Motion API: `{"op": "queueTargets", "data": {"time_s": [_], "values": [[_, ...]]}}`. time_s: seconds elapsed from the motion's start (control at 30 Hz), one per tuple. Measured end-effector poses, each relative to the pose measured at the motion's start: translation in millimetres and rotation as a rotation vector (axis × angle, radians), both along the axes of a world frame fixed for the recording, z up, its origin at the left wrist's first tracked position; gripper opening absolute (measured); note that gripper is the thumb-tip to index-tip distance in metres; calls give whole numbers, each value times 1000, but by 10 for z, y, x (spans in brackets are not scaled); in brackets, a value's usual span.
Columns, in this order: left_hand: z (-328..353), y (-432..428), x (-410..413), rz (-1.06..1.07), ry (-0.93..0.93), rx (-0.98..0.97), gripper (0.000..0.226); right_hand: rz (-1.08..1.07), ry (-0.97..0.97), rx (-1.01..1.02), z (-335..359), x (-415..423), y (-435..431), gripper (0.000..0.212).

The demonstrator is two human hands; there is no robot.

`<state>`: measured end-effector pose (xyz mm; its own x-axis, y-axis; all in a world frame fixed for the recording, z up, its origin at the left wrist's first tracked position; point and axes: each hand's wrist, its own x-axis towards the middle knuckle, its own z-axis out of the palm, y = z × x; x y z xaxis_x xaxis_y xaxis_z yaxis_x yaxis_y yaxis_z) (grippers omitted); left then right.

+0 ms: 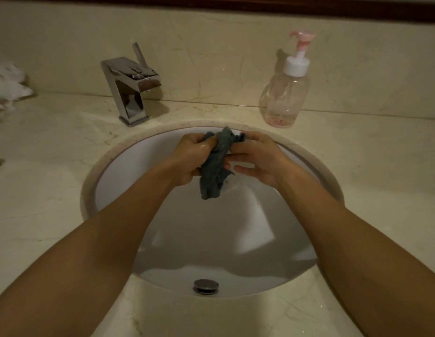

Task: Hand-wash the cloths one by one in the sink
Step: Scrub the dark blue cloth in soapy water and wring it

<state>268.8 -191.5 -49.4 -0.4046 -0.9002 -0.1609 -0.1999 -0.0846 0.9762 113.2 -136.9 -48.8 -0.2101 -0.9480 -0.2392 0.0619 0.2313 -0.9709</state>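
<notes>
Head view, hands meeting over the far half of the basin. Left hand [192, 156] clenched round the dark blue-grey cloth [215, 166], fingers curled over its upper part, knuckles glistening wet. Right hand [257, 161] pinching the same cloth near its top edge between thumb and forefinger, lower fingers nearly straight and laid against its side. Cloth bunched into a loose rope between the two hands, free tail hanging below them over the white wall of the sink [114, 181], apparently clear of it.

Step in hand, by judgement: rubbing or wringing of a single cloth. For good work: keep the two grips close together, rub the fabric against itself in short strokes, move on to a fresh section after a few rubs, and hold the bundle low in the bowl to keep drips inside the rim. Wet fabric probably slippery; grip firmly.

Pose: bare forearms entering from the lower corners and converging, wrists roughly level, palms turned toward each other.

Beyond the hands: drain plug [206, 286] at the near side of the bowl; chrome faucet [128, 88] behind and to the left, no stream visible; clear pump bottle [284, 93] at the back right; crumpled white cloths [7, 86] on the marble counter [41, 166] at far left, washed or unwashed impossible to tell.
</notes>
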Motion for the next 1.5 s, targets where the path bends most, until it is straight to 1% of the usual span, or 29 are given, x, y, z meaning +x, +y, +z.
{"op": "queueTargets", "data": {"time_s": [0.03,0.1,0.13,0.2,0.27,0.33,0.4,0.43,0.47,0.57,0.63,0.7,0.73,0.8,0.87,0.9,0.93,1.0,1.03,1.07,1.1,1.17,1.23,1.3,1.33,1.37,1.43,1.47,1.5], "values": [[2,3,-10,-6,8,-5,23,-28,22,34,5,30,4,26],[-2,8,-21,7,36,-7,19,-61,89,153,-20,60,3,54],[-4,7,-24,22,46,-12,18,-44,123,178,-26,81,1,57],[-2,-14,-21,77,32,-50,14,17,140,117,-44,105,-13,43],[-17,-49,-16,117,-17,-129,12,52,65,32,-15,138,-15,32],[-47,-73,-26,117,-63,-193,12,87,30,-4,0,169,-8,30],[-68,-79,-44,118,-80,-218,11,87,79,-17,-7,182,-3,30],[-77,-92,-45,131,-82,-232,11,52,84,-24,-7,168,3,29],[-81,-110,-37,151,-88,-251,12,4,50,-34,-18,138,-10,26],[-73,-164,6,240,-81,-285,18,-97,-144,-55,24,56,1,12],[-45,-184,22,299,-66,-247,24,-124,-255,-63,67,13,16,14],[-8,-209,37,314,-54,-178,26,-145,-318,-62,104,-41,25,20],[-5,-228,65,314,-54,-161,26,-159,-297,-53,95,-86,23,21],[-35,-275,163,306,-102,-191,28,-214,-192,-37,64,-151,34,14],[-85,-332,292,305,-236,-300,33,-313,-23,-39,30,-239,31,10],[-101,-357,350,325,-320,-353,35,-355,36,-42,35,-274,29,12],[-108,-378,396,357,-404,-397,38,-373,56,-49,34,-318,19,14],[-78,-393,439,388,-515,-427,45,-308,18,-5,45,-342,21,8],[-61,-390,436,357,-509,-426,44,-221,20,59,57,-313,32,4],[-52,-375,421,303,-452,-419,41,-114,65,125,41,-282,37,2],[-32,-340,391,247,-356,-392,36,-24,126,179,23,-234,43,4],[58,-265,295,150,-100,-265,22,83,252,236,-9,-148,44,11],[170,-221,205,54,121,-130,13,145,329,302,-18,-96,40,33],[240,-220,169,-16,236,-45,14,247,371,382,-23,-95,40,49],[247,-228,174,-40,262,-29,17,289,353,400,-31,-102,43,53],[242,-237,192,-59,276,-25,20,314,294,389,-33,-115,40,57],[211,-259,240,-77,288,-29,23,331,107,310,-38,-148,24,66],[202,-273,254,-63,296,-31,23,328,10,252,-29,-157,17,67],[197,-281,261,-37,298,-37,23,316,-77,185,-15,-161,13,64]]}}
